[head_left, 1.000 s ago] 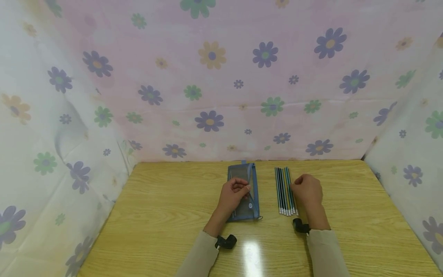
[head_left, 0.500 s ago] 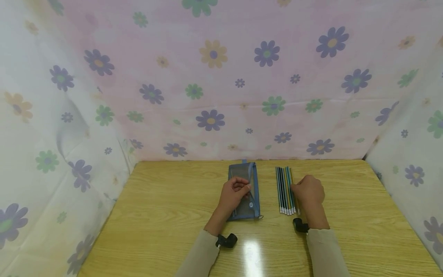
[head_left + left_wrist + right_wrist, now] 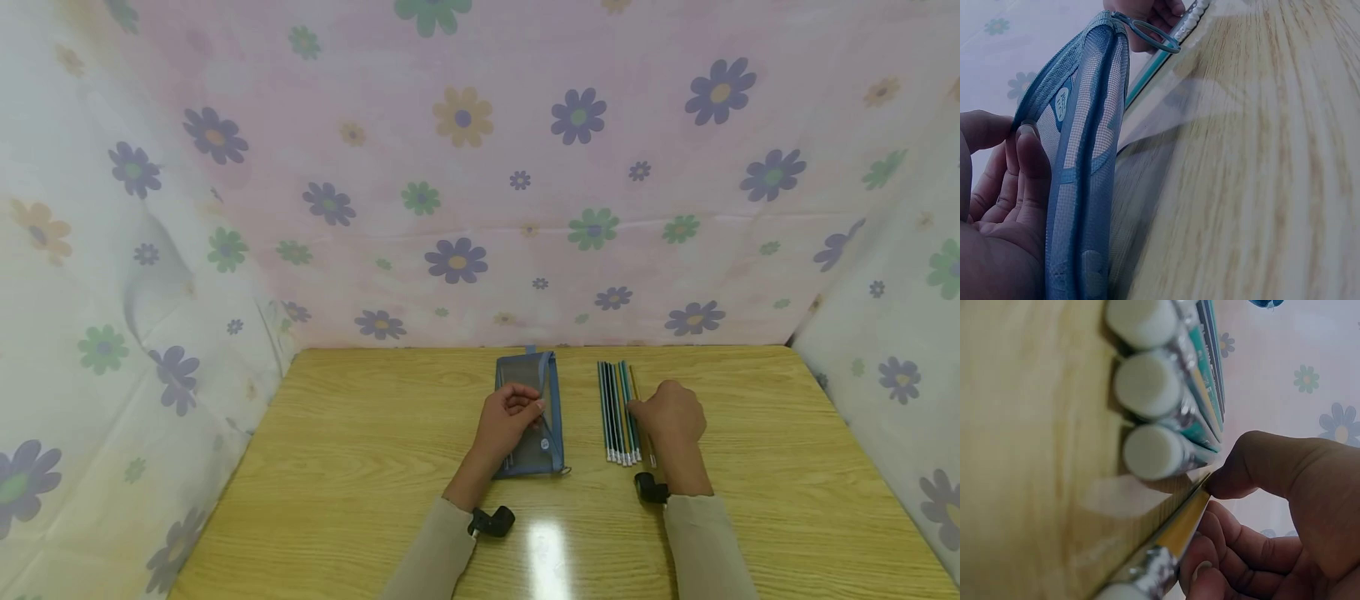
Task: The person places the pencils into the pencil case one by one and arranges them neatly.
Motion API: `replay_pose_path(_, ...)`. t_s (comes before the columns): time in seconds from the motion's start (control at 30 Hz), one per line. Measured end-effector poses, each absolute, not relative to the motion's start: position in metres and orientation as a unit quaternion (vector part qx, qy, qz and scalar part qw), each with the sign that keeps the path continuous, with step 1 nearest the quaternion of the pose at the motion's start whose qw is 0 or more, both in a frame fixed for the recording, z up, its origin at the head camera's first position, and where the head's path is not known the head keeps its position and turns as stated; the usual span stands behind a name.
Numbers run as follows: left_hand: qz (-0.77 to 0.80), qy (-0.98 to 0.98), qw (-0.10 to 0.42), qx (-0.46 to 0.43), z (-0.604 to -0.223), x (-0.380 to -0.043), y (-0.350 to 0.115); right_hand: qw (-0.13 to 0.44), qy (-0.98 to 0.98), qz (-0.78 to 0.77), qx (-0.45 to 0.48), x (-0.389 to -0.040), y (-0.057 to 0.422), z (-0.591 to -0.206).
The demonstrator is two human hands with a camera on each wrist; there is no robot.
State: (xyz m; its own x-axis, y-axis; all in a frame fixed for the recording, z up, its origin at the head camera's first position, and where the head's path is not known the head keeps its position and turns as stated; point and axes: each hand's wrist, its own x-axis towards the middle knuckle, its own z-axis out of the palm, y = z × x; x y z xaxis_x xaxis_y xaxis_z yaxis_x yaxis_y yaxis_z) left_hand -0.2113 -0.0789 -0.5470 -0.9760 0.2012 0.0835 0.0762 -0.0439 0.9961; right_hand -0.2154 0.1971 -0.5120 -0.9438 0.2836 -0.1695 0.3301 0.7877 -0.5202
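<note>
A blue mesh zip pencil case (image 3: 527,372) lies on the table with its flap side lifted. My left hand (image 3: 507,423) pinches the lifted edge between thumb and finger; in the left wrist view the blue trim (image 3: 1047,84) sits between them. To the right of the case, several pencils (image 3: 617,421) with white erasers lie side by side. My right hand (image 3: 670,421) is at their right end and pinches a yellow pencil (image 3: 1186,520) between thumb and fingers. That pencil stands a little apart from the row, and its middle is partly hidden by the thumb.
The wood-grain table (image 3: 360,442) runs back to a flowered cloth wall (image 3: 517,125), with cloth on both sides too. A metal ring (image 3: 1154,34) hangs at the case's zip corner. A black camera mount (image 3: 491,522) sits on each wrist.
My right hand has drawn the yellow pencil slightly to the right, opening a gap between it and the row. The left hand and the case look unmoved.
</note>
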Motion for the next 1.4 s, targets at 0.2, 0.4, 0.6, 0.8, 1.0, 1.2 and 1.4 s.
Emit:
replay_pose_path(0.2, 0.716, 0.689, 0.046, 0.100, -0.547, -0.211, -0.079, 0.026, 0.947, -0.270, 0.171, -0.216, 0.195, -0.514)
replay_pose_path(0.4, 0.718, 0.687, 0.043, 0.104, -0.547, -0.213, -0.078, 0.014, 0.947, -0.262, 0.188, -0.217, 0.193, -0.513)
replay_pose_path(0.6, 0.718, 0.687, 0.043, 0.103, -0.548, -0.213, -0.079, 0.013, 0.947, -0.262, 0.183, -0.217, 0.193, -0.514)
replay_pose_path(0.8, 0.721, 0.685, 0.042, 0.100, -0.550, -0.212, -0.080, 0.030, 0.948, -0.261, 0.181, -0.216, 0.195, -0.514)
replay_pose_path(1.0, 0.720, 0.685, 0.044, 0.102, -0.550, -0.211, -0.080, 0.038, 0.947, -0.268, 0.175, -0.214, 0.199, -0.513)
replay_pose_path(1.2, 0.721, 0.684, 0.045, 0.104, -0.551, -0.212, -0.080, 0.044, 0.943, -0.278, 0.180, -0.213, 0.200, -0.509)
replay_pose_path(1.4, 0.721, 0.684, 0.045, 0.102, -0.550, -0.213, -0.079, 0.031, 0.939, -0.298, 0.167, -0.212, 0.197, -0.502)
